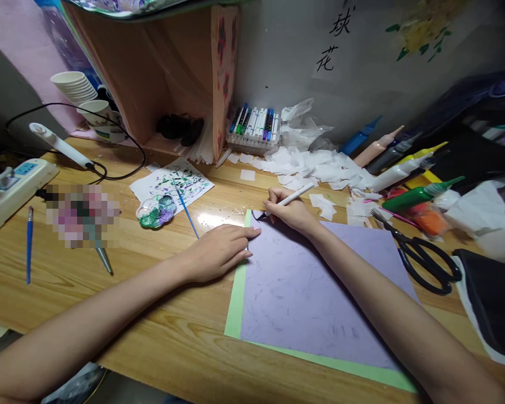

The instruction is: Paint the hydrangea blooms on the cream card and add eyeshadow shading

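My right hand [287, 206] is closed around a white marker pen [298, 193], its dark tip at the upper left corner of a purple sheet [303, 292]. Short dark strokes show on the purple paper beside the tip. Faint grey lines cover much of that sheet. Beneath it, a light green sheet [234, 314] shows along the left and bottom edges. My left hand [219, 251] lies flat with fingers stretched out, fingertips on the left edge of the purple sheet, holding nothing.
Black scissors [427, 261] lie right of the paper, near several paint bottles [421, 193]. White paper scraps [303, 165] and a marker box [255, 132] stand behind. Leftward are a paint palette [156, 212], a blue brush [187, 210], a power strip [19, 191] and paper cups [96, 115].
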A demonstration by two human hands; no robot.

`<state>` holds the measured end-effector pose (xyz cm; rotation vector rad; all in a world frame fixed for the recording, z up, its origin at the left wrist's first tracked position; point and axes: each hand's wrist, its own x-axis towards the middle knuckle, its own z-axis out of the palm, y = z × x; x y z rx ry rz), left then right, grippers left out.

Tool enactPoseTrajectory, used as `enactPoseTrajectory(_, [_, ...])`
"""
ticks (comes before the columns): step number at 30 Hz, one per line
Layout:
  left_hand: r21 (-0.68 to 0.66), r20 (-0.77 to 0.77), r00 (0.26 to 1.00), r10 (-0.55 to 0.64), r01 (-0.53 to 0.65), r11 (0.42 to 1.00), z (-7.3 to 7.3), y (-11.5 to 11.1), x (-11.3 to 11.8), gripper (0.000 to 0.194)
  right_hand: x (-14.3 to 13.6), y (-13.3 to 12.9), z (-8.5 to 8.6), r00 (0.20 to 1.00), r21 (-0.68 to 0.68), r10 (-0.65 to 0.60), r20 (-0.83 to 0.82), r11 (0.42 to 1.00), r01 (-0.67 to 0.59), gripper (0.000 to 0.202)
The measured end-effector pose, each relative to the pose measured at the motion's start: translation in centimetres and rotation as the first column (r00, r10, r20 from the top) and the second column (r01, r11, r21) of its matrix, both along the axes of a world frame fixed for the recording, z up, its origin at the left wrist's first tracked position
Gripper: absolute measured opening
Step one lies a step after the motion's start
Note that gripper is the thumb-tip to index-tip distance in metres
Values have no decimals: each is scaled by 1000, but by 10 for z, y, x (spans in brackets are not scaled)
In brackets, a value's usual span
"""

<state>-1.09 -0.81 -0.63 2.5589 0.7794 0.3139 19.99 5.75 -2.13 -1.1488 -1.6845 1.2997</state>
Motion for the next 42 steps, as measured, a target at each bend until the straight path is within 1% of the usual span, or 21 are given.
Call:
enactPoseTrajectory(3, [2, 0, 1000, 1, -1, 1000, 0, 0, 0, 29, 2, 1, 2, 999, -30, 49, 19, 998, -49, 27])
enactPoseTrajectory(8, [7, 1, 1000, 1, -1, 1000, 0, 0, 0, 29, 4, 0, 4, 999, -7, 26, 28, 1000, -26, 25])
enactPoseTrajectory(14, [-1, 16, 1000, 0, 0, 1000, 0, 0, 0, 29, 11, 4, 1, 988, -50, 153, 31, 987, -151, 28])
enactPoseTrajectory(20, [-4, 13, 1000, -1, 1, 1000, 1, 0, 1, 29, 18, 6, -1, 980, -55, 196, 18, 979, -195, 27])
enactPoseTrajectory(27, [-16, 15, 1000, 9, -9, 1000, 0, 0, 0, 29, 26, 4, 6, 962, -106, 271, 39, 958, -265, 31])
enactPoseTrajectory(29, [-15, 22, 1000, 7, -7, 1000, -1, 0, 0, 28, 26, 4, 7, 968, -120, 250, 10, 961, -248, 34])
enactPoseTrajectory(30, [-11, 25, 1000, 6, -5, 1000, -1, 0, 0, 28, 26, 4, 6, 977, -118, 212, -20, 970, -213, 34])
enactPoseTrajectory(33, [2, 18, 1000, 4, -4, 1000, -1, 0, 0, 27, 20, 1, 5, 993, -69, 51, -110, 996, -59, 29])
enactPoseTrajectory(35, [14, 9, 1000, 7, -7, 1000, -2, 0, 0, 27, 14, -3, 5, 994, -15, -12, -111, 1000, 11, 25])
enactPoseTrajectory(38, [27, 7, 1000, 12, -12, 1000, -2, 0, 0, 27, 7, -11, 4, 999, 29, -14, -29, 999, 14, 24])
enactPoseTrajectory(40, [27, 7, 1000, 15, -15, 1000, -2, 0, 0, 27, 4, -15, 2, 1000, 16, -20, 1, 1000, 20, 26])
enactPoseTrajectory(42, [23, 4, 1000, 14, -14, 1000, -1, -1, 0, 28, 3, -16, 1, 999, 4, -53, -5, 999, 53, 30])
